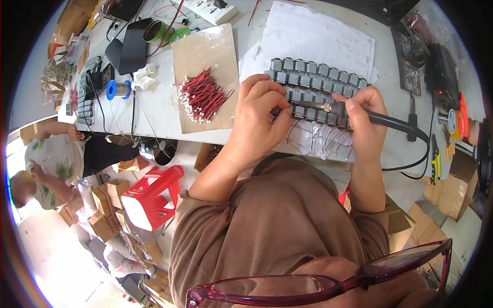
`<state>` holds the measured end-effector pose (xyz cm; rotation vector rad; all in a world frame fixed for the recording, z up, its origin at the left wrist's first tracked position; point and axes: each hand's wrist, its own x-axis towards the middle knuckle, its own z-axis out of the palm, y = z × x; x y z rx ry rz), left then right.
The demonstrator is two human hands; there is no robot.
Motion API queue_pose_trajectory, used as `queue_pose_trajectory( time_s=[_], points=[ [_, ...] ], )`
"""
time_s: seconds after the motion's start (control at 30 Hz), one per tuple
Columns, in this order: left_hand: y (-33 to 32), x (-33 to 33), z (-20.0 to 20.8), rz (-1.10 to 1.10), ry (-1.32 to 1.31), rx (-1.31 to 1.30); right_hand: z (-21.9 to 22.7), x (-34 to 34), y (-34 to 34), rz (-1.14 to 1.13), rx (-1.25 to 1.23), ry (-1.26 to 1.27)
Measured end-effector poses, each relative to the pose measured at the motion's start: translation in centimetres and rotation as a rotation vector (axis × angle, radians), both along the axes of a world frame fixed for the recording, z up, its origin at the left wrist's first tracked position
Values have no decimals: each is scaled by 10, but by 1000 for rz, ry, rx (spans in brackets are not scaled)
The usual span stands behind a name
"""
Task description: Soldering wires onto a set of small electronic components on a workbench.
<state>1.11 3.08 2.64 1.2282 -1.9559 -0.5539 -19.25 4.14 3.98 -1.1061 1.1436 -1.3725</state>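
Several rows of small grey metal blocks that look like little motors (303,81) lie on white paper in front of me. My right hand (367,115) grips a soldering iron (336,108), its tip pointing left into the nearest row. Close to that tip, my left hand (261,115) has thumb and forefinger pinched together at the left end of the rows. What the pinch holds is too small to make out. Thin red and black wires (328,137) hang from the nearest row toward the table's front edge.
Left of the paper, a bundle of red wires with white connectors (203,95) lies on brown cardboard (226,46). Farther left stands a blue solder spool (117,90). The iron's black cable (423,141) loops at right, near yellow-handled pliers (436,159). Another person (56,159) sits at left.
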Motion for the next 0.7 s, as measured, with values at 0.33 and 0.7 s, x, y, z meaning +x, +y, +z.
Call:
queue_pose_trajectory(
  time_s=[0.33,0.7],
  points=[
    [-9,0,9,-75,-75,-19,-2,0,0,1,14,42],
    [-10,-2,14,-70,-118,19,1,2,1,-66,-45,15]
  ],
)
